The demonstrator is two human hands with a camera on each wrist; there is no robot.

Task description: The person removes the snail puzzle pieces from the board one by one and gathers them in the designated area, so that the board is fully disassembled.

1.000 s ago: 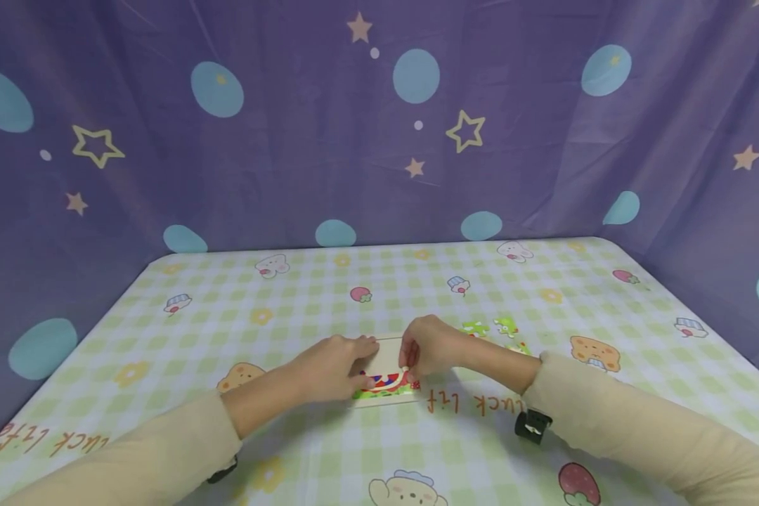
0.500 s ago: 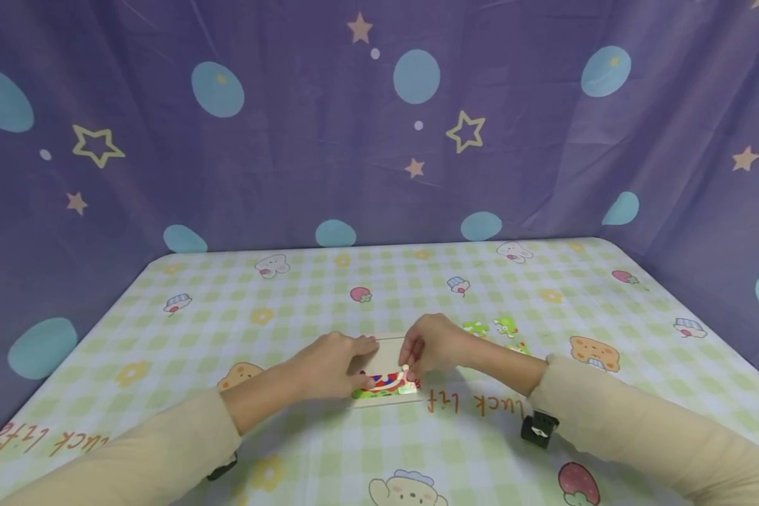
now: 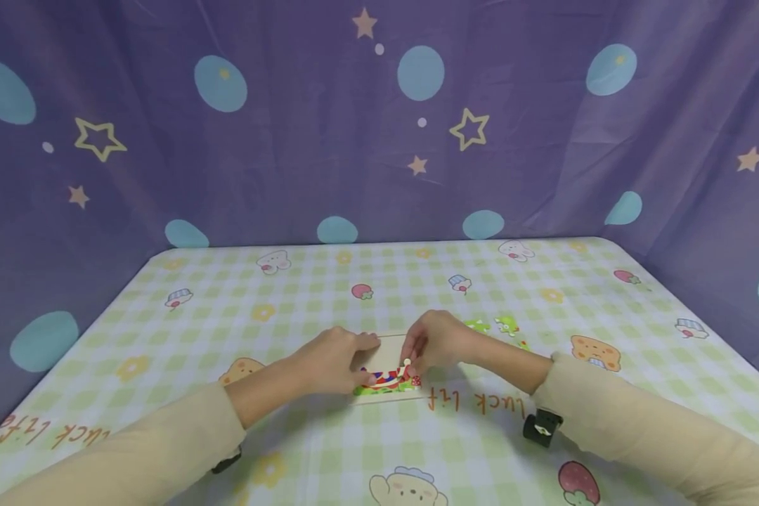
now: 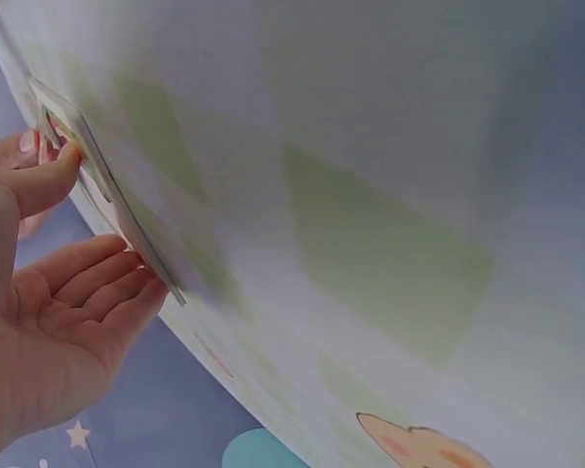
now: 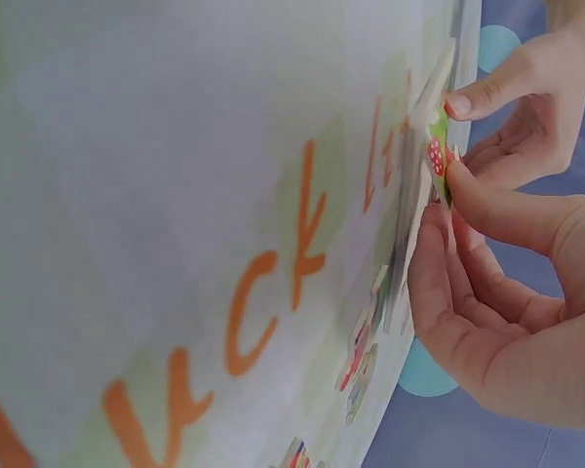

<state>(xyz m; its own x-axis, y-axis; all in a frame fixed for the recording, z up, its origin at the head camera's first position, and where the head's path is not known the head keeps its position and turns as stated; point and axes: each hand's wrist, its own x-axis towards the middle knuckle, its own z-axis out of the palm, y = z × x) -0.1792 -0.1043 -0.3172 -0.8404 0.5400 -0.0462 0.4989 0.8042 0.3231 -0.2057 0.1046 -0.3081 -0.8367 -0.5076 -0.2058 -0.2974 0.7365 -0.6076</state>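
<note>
A shallow jigsaw tray [image 3: 388, 349] lies in front of me, its upper part bare and pale. Along its near side runs a row of picture pieces [image 3: 382, 386] in red, blue, white and green. My right hand [image 3: 439, 344] pinches a jigsaw piece [image 5: 438, 156] with a red spotted mushroom on it, tilted up at the tray's right end. My left hand [image 3: 335, 362] spans the tray's left side. Its thumb [image 4: 54, 182] presses on the pieces, while the other fingertips rest at the tray's far part.
Several loose green jigsaw pieces [image 3: 507, 324] lie right of the tray, partly hidden behind the right forearm. A checked cloth [image 3: 316, 457] with printed cartoons covers the table. Purple curtains [image 3: 303, 161] hang behind and at both sides.
The piece in my right hand has tipped up, so the picture's curved line now breaks near the tray's right end. The right hand has barely shifted, and the left hand stays in place.
</note>
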